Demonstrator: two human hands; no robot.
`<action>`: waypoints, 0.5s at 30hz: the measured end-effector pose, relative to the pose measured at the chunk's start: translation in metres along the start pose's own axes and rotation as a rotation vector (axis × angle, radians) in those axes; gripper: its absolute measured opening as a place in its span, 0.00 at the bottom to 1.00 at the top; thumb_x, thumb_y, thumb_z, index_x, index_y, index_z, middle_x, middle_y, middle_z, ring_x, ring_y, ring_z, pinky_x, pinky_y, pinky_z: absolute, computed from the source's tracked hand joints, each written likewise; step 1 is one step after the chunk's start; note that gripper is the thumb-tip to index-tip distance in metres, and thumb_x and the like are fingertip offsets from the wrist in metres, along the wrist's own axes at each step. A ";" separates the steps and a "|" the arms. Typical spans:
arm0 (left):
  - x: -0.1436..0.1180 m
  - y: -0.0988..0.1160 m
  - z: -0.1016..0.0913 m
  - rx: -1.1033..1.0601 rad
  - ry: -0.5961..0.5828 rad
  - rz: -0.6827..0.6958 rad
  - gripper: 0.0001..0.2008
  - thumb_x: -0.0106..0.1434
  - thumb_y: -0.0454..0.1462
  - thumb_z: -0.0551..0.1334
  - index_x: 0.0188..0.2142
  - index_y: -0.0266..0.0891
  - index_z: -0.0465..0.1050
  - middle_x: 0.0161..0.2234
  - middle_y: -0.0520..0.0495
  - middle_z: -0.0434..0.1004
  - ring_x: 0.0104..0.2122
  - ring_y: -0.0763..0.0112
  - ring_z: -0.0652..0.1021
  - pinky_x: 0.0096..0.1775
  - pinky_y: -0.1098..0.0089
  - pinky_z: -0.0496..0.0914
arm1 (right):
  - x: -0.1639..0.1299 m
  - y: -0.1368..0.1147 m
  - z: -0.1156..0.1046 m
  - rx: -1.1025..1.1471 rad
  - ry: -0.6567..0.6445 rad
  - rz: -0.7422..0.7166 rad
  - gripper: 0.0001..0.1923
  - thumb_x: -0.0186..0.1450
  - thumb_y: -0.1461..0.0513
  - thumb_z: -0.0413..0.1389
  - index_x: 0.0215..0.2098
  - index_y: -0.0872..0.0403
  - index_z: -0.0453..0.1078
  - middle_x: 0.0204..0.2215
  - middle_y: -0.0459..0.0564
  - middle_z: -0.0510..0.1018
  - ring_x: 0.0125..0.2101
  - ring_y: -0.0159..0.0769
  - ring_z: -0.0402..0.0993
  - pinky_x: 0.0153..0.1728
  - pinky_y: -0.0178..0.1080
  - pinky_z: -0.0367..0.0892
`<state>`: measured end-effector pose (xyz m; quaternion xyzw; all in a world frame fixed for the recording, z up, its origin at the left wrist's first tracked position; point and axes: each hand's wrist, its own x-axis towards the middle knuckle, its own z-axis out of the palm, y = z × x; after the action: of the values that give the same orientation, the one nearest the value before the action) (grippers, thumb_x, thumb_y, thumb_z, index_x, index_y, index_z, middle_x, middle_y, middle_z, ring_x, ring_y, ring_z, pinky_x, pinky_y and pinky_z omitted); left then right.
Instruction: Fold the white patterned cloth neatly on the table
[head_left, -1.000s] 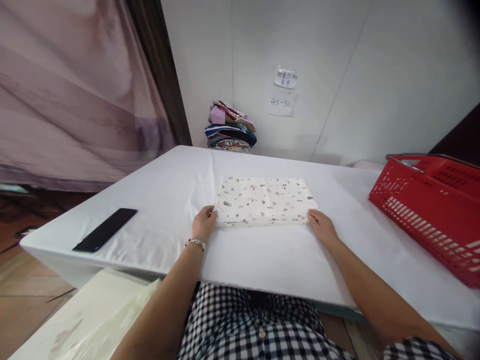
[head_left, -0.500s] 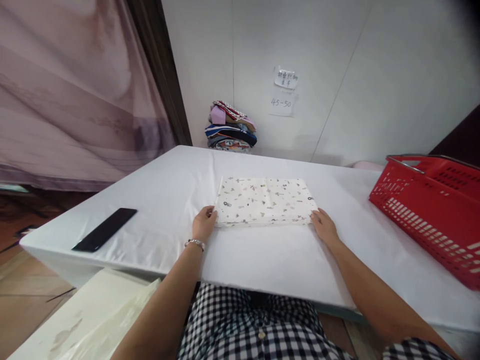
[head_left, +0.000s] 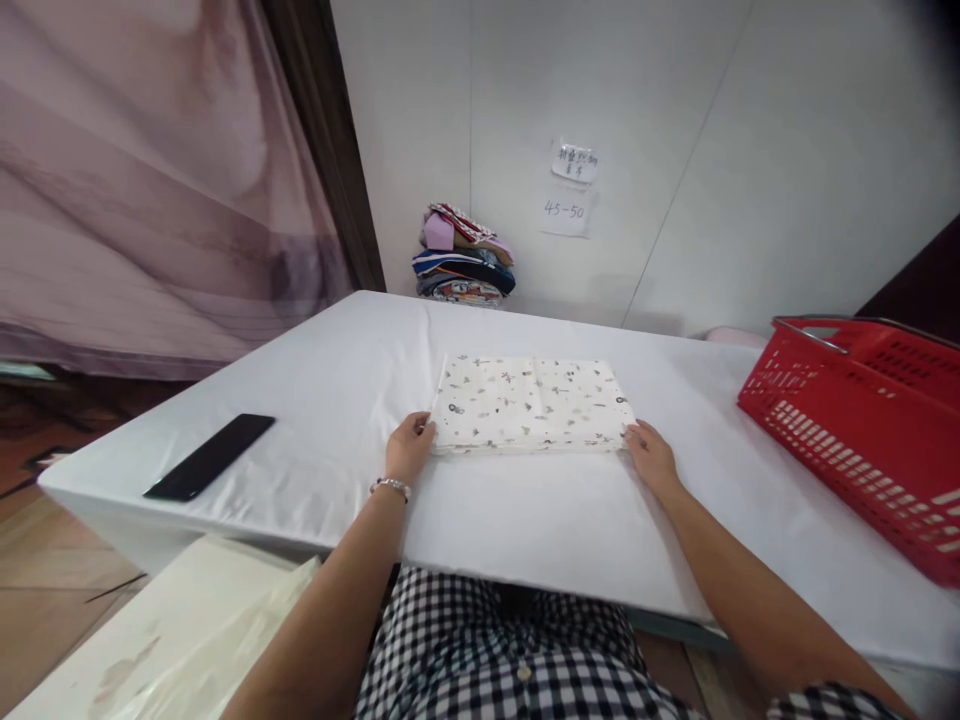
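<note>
Little has moved since the earlier frames: right hand (head_left: 649, 456) has slid a touch nearer the cloth's near right corner, and the view has tipped slightly. White-covered table (head_left: 525, 510) carries everything. Red basket (head_left: 862, 420) sits at the right edge, well apart. Folded printed cloth (head_left: 531, 402) lies flat mid-table, square to the near edge. Black phone (head_left: 210, 457) rests near the left edge. Left hand (head_left: 409, 449), fingers curled, pinches the cloth's near left corner; right hand lies half-open, fingertips touching the other corner, grip uncertain. Risk, as judged: uneven pull from one-sided grip could skew the layers or drag the tablecloth.
</note>
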<state>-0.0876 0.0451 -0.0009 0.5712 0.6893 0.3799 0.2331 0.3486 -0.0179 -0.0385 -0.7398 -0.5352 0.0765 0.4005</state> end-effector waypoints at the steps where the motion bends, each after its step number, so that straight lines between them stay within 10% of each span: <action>1: 0.000 0.000 0.000 -0.005 -0.001 0.001 0.14 0.56 0.40 0.57 0.42 0.42 0.72 0.36 0.49 0.78 0.36 0.69 0.76 0.39 0.71 0.69 | -0.001 -0.002 0.000 0.032 0.004 0.008 0.20 0.58 0.53 0.48 0.42 0.54 0.71 0.54 0.52 0.67 0.51 0.42 0.65 0.52 0.45 0.60; 15: 0.001 0.000 0.002 -0.055 0.031 -0.021 0.18 0.55 0.38 0.57 0.46 0.42 0.68 0.37 0.49 0.77 0.34 0.72 0.76 0.38 0.72 0.68 | 0.026 -0.018 -0.037 -0.220 -0.252 0.304 0.29 0.56 0.54 0.54 0.54 0.53 0.62 0.39 0.51 0.75 0.36 0.41 0.72 0.37 0.39 0.65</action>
<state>-0.0863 0.0469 -0.0025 0.5513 0.6881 0.4049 0.2422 0.3667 -0.0125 0.0068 -0.8357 -0.4686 0.1690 0.2314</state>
